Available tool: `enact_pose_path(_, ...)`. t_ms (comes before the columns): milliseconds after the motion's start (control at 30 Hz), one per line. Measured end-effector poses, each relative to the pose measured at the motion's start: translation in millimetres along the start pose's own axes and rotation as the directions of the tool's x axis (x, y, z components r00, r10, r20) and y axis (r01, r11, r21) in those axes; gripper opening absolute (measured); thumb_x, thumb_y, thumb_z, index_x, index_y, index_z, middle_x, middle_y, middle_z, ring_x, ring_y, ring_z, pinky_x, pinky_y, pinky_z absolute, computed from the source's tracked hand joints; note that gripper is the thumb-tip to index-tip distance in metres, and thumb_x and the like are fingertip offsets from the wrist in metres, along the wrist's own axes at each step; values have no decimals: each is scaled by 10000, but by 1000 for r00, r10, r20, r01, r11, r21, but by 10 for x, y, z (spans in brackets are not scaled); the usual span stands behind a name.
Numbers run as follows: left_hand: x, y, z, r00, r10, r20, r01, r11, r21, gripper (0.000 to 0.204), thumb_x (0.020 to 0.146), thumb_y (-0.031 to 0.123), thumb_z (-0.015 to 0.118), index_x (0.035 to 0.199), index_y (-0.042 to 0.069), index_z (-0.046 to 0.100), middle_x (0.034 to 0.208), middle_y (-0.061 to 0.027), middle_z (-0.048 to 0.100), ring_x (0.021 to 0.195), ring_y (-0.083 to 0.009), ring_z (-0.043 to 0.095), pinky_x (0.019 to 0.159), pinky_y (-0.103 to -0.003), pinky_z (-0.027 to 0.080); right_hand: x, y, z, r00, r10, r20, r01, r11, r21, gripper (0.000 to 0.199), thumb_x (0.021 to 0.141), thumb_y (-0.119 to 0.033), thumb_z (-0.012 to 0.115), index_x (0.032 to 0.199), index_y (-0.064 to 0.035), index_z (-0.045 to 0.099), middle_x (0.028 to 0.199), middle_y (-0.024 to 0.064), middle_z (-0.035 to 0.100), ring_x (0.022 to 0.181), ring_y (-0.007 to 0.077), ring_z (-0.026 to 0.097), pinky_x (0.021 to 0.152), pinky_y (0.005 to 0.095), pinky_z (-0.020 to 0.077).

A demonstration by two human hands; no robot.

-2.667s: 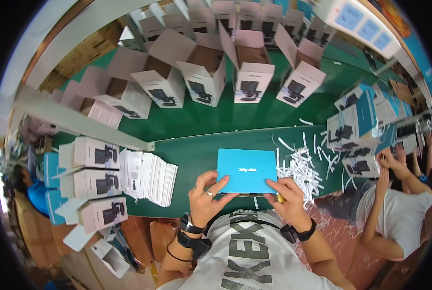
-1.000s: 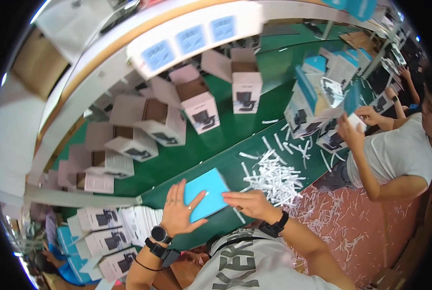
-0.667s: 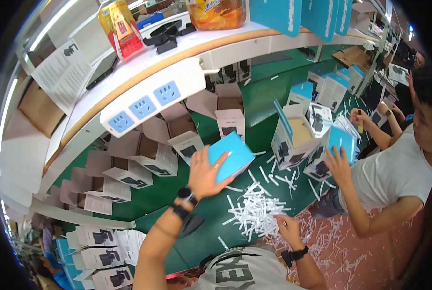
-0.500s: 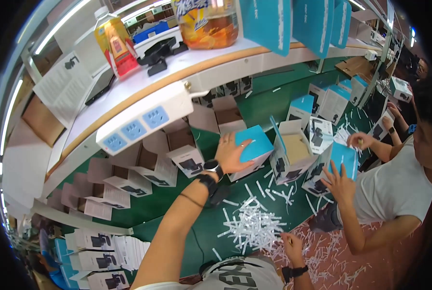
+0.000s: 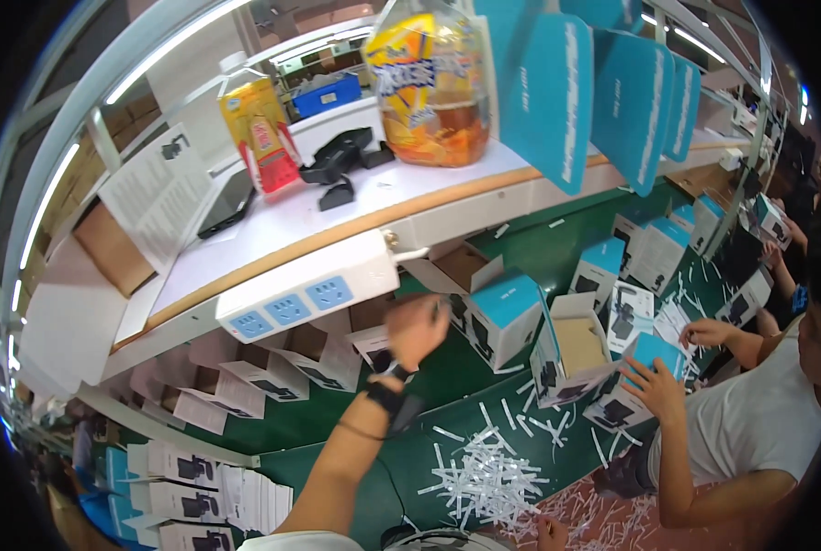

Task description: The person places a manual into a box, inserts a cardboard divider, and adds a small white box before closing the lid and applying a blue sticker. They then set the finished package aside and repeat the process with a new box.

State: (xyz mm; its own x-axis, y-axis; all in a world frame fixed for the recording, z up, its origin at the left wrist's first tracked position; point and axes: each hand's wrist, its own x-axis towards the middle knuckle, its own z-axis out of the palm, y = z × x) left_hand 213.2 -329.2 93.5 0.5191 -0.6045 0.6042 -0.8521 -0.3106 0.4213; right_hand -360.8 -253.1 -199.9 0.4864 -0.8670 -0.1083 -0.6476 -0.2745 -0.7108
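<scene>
Smeared by motion, my left hand (image 5: 418,329) is beside an open white carton (image 5: 463,266) and above another open carton (image 5: 373,347) under the shelf edge; its fingers are too blurred to read. A closed box with a blue top (image 5: 511,303) stands just to its right, apart from it. Only part of my right hand (image 5: 550,533) shows at the lower edge, its fingers closed; whatever they hold is too small to name. Near it lies a heap of white paper strips (image 5: 488,477) on the green surface.
A white power strip (image 5: 305,285) hangs along the shelf edge, close above my left hand. Bottles (image 5: 433,101) and black plastic parts (image 5: 341,156) stand on the shelf. At right, a co-worker's hand (image 5: 654,390) rests on a blue-topped box. Stacked cartons (image 5: 185,496) are at lower left.
My left hand has come off the blue-topped box and moved left toward the open cartons. The view has shifted, so things sit lower, and my right hand is mostly out of sight.
</scene>
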Motion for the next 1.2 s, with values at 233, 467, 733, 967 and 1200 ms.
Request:
enact_pose_path(233,-805,-1756,-1059,831,-310,462,49,868,494,214,858,212,678,1015,115,786,999,-112,763,1030,-354,694,908,-475,546,575,-1644,-5,959,-151,239,40,910,413,155,931,-89,734,1032,27,751,823,71,716,767,110,638,697,285,508)
enact_pose_path(467,-2153,-417,-2656,882,242,405,-305,947,99,412,759,-3,671,1117,168,782,1177,-106,727,1140,-326,627,959,-469,501,882,-3461,333,836,-523,-166,540,729,421,457,846,-124,810,1243,38,653,1092,94,706,983,163,641,869,306,508)
enact_pose_path(733,-3755,-305,-2780,732,-625,273,653,528,-543,765,898,210,783,1552,41,422,1467,-215,543,1345,-350,538,1202,-476,328,332,-3831,689,925,-206,319,-55,758,650,459,923,-100,735,1334,36,580,1125,79,658,1056,185,618,937,360,508)
enact_pose_path(967,-3758,-254,-2385,879,-425,216,470,700,-537,890,923,285,776,1606,-21,296,1637,-289,325,1525,-401,329,1265,-444,240,186,-3702,1188,941,-283,183,127,800,586,386,959,-104,711,1298,39,595,1169,80,652,1045,170,614,920,344,508)
enact_pose_path(1200,-4369,-1891,-3344,643,-751,150,764,642,-61,551,872,189,732,1357,-30,587,1336,-263,631,1245,-433,596,1068,-480,481,306,-2922,650,853,-360,378,-69,639,766,494,967,-176,706,1390,13,535,1229,78,624,923,143,573,819,288,472)
